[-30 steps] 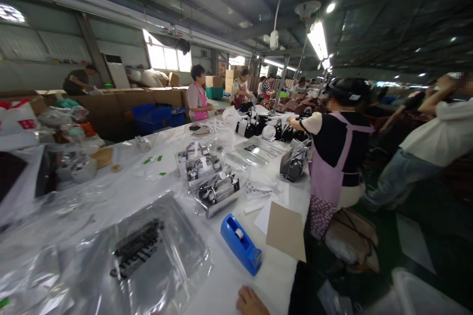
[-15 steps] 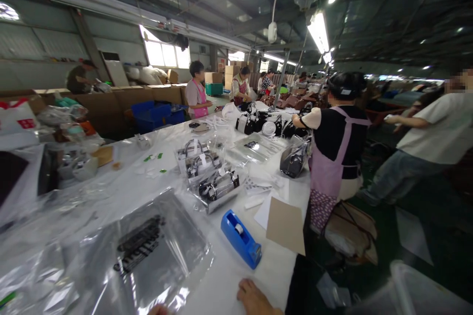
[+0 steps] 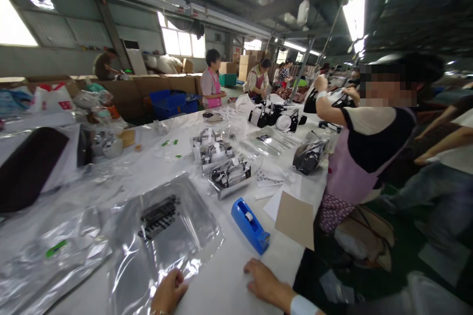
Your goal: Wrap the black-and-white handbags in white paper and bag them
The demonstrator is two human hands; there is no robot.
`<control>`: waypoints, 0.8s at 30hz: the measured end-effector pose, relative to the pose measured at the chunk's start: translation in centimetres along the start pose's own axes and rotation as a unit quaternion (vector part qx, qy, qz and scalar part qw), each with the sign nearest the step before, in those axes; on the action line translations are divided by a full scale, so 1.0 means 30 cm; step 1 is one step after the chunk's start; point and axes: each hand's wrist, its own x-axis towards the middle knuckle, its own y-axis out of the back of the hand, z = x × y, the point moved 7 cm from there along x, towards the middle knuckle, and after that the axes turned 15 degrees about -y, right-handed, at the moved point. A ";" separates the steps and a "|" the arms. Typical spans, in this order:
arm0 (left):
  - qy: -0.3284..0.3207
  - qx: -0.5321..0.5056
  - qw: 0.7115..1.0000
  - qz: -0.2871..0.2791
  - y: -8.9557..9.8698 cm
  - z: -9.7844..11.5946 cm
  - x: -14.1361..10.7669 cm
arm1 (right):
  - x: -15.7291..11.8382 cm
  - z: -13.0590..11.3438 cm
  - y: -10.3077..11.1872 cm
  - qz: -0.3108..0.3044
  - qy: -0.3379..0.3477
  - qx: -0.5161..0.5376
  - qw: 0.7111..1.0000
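Observation:
My left hand (image 3: 170, 291) rests at the near edge of a clear plastic bag (image 3: 201, 202) with black printing, fingers loosely bent and no grip on it visible. My right hand (image 3: 264, 280) lies on the white tabletop, fingers apart and holding nothing. Just beyond it stands a blue tape dispenser (image 3: 250, 226). A beige card (image 3: 294, 219) lies near the table's right edge, partly over white sheets. Farther in, several handbags in clear plastic (image 3: 229, 174) lie in a row.
More clear plastic bags (image 3: 51, 261) cover the left side. A dark brown piece (image 3: 31, 167) lies at far left. At the right edge a co-worker in a pink apron (image 3: 345, 167) handles a black bag. Black-and-white handbags (image 3: 271, 115) stand farther back.
The view has turned right-to-left, so the table sits farther right. My left hand has come into fuller view over the bag. The co-worker has turned and raised a black bag.

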 end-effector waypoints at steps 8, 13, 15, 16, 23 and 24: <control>0.021 -0.005 1.000 -0.013 0.044 0.053 -0.022 | -0.126 -0.238 0.432 -0.011 0.037 0.235 0.971; 0.022 -0.024 0.999 -0.011 0.059 0.060 -0.023 | -0.333 -0.370 0.778 0.103 0.150 0.262 0.948; 0.023 -0.030 0.999 -0.011 0.061 0.061 -0.025 | -0.430 -0.411 0.911 0.242 0.219 0.185 0.927; 0.022 -0.033 0.999 -0.010 0.063 0.063 -0.026 | -0.479 -0.424 0.968 0.331 0.249 0.133 0.900; 0.018 -0.023 1.000 -0.011 0.085 0.089 -0.034 | -0.662 -0.472 1.028 0.632 0.323 -0.141 0.690; 0.023 -0.021 0.999 -0.014 0.085 0.090 -0.034 | -0.682 -0.491 1.014 0.623 0.338 -0.148 0.690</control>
